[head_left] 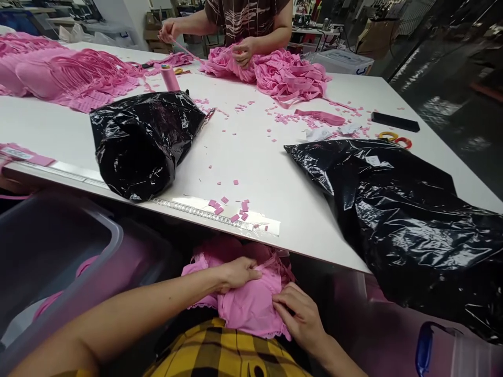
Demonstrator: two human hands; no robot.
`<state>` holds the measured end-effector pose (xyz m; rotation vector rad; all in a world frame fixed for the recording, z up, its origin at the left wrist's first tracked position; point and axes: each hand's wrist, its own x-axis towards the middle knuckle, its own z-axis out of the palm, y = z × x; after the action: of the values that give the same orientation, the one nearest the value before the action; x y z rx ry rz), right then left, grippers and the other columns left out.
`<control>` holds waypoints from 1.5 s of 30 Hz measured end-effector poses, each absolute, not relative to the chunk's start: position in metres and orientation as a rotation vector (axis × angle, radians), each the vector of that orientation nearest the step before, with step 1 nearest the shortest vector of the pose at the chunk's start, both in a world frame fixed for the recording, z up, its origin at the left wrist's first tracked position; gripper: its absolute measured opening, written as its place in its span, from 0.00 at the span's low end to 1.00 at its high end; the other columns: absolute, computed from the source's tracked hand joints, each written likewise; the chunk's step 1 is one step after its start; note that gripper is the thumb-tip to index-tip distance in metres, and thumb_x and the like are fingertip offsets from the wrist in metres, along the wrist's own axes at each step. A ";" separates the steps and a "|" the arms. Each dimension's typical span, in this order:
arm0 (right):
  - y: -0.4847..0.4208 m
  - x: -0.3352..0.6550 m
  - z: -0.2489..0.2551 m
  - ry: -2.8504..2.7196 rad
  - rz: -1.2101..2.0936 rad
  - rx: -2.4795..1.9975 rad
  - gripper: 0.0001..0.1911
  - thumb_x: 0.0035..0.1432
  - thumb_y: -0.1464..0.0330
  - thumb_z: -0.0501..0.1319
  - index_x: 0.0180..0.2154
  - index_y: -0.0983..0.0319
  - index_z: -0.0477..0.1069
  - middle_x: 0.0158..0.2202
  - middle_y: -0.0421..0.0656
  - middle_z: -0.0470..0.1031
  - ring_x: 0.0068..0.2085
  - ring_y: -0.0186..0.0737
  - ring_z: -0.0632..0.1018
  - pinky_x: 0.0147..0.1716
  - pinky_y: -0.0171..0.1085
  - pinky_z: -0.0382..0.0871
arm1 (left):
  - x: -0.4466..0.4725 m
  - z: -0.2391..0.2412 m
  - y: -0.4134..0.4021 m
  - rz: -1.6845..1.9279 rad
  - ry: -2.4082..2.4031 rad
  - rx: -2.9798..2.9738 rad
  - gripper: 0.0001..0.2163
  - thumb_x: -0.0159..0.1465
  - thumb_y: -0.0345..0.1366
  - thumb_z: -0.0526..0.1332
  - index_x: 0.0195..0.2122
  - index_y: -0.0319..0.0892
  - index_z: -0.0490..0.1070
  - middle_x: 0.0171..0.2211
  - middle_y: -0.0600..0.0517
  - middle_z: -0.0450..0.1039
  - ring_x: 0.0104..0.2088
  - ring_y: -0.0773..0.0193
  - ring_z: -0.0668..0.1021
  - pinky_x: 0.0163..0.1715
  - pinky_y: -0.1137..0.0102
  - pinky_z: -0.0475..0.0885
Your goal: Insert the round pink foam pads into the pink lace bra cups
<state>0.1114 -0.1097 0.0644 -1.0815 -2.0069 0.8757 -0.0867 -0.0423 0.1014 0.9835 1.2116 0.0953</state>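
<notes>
Across my lap, below the table edge, lies a pink bra (251,306) with lacy trim, bunched up with more pink fabric behind it. My left hand (239,273) grips its upper part, fingers curled into the cloth. At its right edge, my right hand (301,314) pinches the fabric between thumb and fingers. Folds and my own fingers hide some of the garment.
On the white table (251,152) lie two black plastic bags (153,136), a tape measure (204,210), pink scraps, a thread cone (170,78), scissors (395,139) and piled bras (58,73). A co-worker (247,26) handles pink straps opposite. A plastic bin (113,235) stands left.
</notes>
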 end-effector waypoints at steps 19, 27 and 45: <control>-0.107 0.080 0.055 -0.925 1.908 -1.217 0.21 0.38 0.74 0.62 0.40 0.63 0.72 0.37 0.44 0.77 0.38 0.46 0.76 0.42 0.44 0.69 | -0.084 0.091 -0.055 0.201 1.177 1.540 0.06 0.57 0.37 0.54 0.26 0.41 0.61 0.28 0.57 0.59 0.29 0.68 0.63 0.30 0.73 0.59; -0.104 0.083 0.051 -0.981 1.899 -1.188 0.26 0.37 0.76 0.60 0.43 0.62 0.71 0.41 0.44 0.76 0.44 0.47 0.75 0.46 0.46 0.67 | -0.090 0.105 -0.040 0.113 1.066 1.602 0.08 0.55 0.39 0.57 0.24 0.40 0.62 0.23 0.58 0.58 0.26 0.69 0.61 0.25 0.74 0.56; -0.093 0.089 0.061 -0.896 1.877 -1.184 0.17 0.40 0.70 0.62 0.37 0.64 0.73 0.34 0.45 0.78 0.36 0.46 0.77 0.38 0.42 0.71 | -0.099 0.112 -0.074 0.690 1.039 2.513 0.07 0.61 0.30 0.55 0.38 0.42 0.69 0.37 0.48 0.67 0.36 0.62 0.67 0.36 0.67 0.64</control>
<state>0.0891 -0.0927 0.0612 -1.1836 -0.8958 1.8774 -0.0990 -0.0740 0.1121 2.5132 1.0386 0.6897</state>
